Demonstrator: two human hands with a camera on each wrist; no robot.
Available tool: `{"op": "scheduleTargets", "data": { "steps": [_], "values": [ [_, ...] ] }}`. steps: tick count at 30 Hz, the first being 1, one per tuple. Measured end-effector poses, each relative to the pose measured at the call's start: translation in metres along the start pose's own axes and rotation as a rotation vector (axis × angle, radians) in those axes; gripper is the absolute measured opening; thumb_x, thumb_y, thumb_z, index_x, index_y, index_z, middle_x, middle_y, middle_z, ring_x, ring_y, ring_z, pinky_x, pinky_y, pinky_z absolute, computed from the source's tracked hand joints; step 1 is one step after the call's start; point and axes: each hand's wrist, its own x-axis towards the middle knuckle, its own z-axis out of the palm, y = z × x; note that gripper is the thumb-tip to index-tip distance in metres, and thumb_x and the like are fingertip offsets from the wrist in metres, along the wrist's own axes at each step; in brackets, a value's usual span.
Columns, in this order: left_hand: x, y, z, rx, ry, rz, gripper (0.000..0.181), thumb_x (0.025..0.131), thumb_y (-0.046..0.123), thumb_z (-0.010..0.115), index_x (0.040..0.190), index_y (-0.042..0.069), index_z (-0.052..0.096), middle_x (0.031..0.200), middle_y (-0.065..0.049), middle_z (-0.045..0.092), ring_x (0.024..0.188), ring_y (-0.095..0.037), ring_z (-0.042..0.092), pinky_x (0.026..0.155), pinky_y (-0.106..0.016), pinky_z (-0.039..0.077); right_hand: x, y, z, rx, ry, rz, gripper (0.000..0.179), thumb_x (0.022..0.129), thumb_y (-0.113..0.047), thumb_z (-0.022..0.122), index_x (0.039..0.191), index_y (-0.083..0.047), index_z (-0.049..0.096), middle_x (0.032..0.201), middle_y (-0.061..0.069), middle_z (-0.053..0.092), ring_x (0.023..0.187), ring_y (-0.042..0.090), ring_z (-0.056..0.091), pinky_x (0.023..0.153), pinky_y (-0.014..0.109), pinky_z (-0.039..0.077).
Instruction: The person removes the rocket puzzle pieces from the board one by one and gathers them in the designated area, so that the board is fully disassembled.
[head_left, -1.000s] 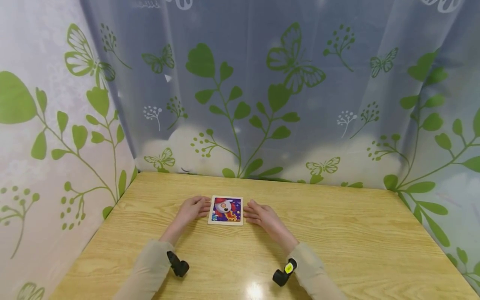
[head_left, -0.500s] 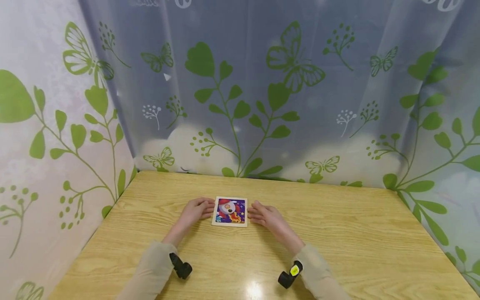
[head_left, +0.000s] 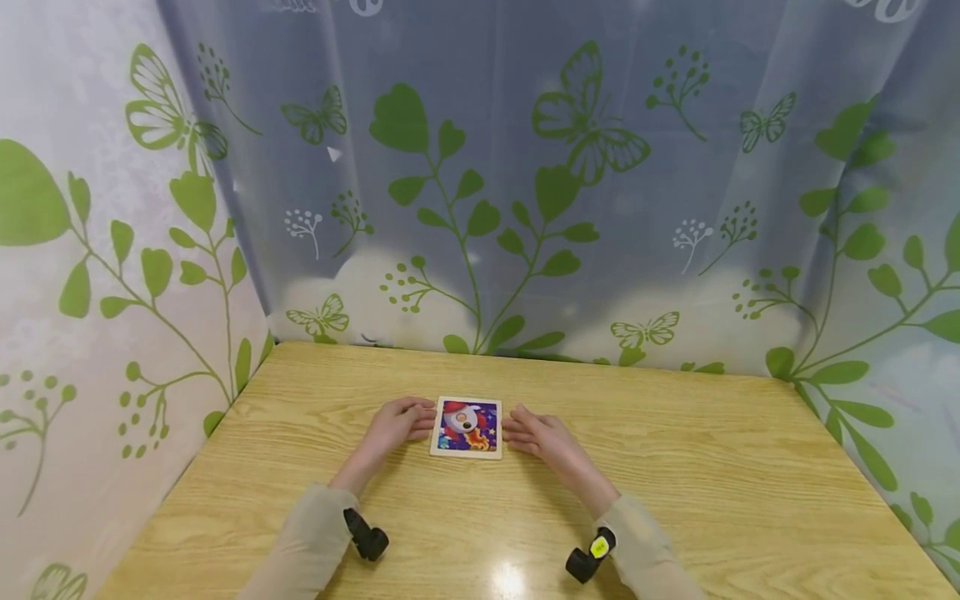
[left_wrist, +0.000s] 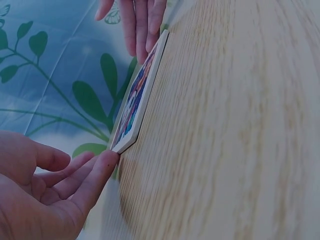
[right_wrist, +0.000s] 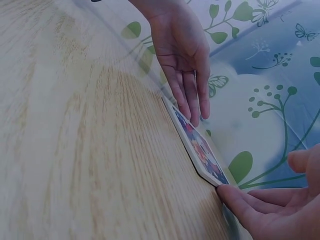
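1. The square picture board (head_left: pixel 467 428) is laid flat on the wooden table (head_left: pixel 690 467), well toward the far edge and between the two hands.
2. The fingers of the left hand (head_left: pixel 396 423) are loosely extended, with slight gaps between them; by its left edge, the board is met by fingertips only, and nothing is pinched.
3. The right hand (head_left: pixel 555 442) is held likewise at the right edge, thumb apart; how hard either side is pressed cannot be told.
4. If one side were pushed harder than the other, the board would probably be slid sideways or turned askew.
5. Because contact seems to be made low, near the corners, the thin edge could be slipped over by the fingertips.
6. If a lift were tried with this light hold, the board might be dropped, since no thumb is set on its face.
7. Were it pushed farther away, the curtain (head_left: pixel 555 275) might be bumped.
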Motion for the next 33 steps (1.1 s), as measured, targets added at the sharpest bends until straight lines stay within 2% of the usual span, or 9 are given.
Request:
{"op": "scheduleTargets", "data": {
  "steps": [11,19,33],
  "values": [
    [-0.002,0.0,0.006,0.012,-0.004,0.018,0.033,0.108,0.006,0.042,0.131,-0.013,0.057,0.127,-0.032,0.063,0.112,-0.035,0.068,0.09,-0.037,0.06,-0.006,0.0,-0.004,-0.01,0.015,0.007,0.061,0.112,-0.033,0.036,0.147,0.017,0.036,0.145,0.032,0.049,0.134,0.041,0.052,0.11,0.04,0.047],
    [-0.002,0.0,0.009,0.014,-0.008,0.007,0.033,0.108,0.007,0.043,0.13,-0.012,0.058,0.125,-0.03,0.065,0.11,-0.034,0.069,0.09,-0.036,0.06,-0.009,0.0,-0.006,-0.011,0.033,0.013,0.06,0.112,-0.032,0.038,0.146,0.016,0.038,0.144,0.031,0.051,0.132,0.04,0.054,0.108,0.039,0.049],
    [-0.003,-0.002,0.015,0.016,-0.027,0.019,0.032,0.108,0.007,0.045,0.13,-0.011,0.059,0.125,-0.029,0.065,0.111,-0.035,0.068,0.09,-0.038,0.06,-0.015,0.003,-0.015,-0.006,0.01,0.006,0.061,0.112,-0.033,0.037,0.146,0.017,0.037,0.145,0.032,0.05,0.132,0.039,0.055,0.107,0.037,0.049]
  ]
}}
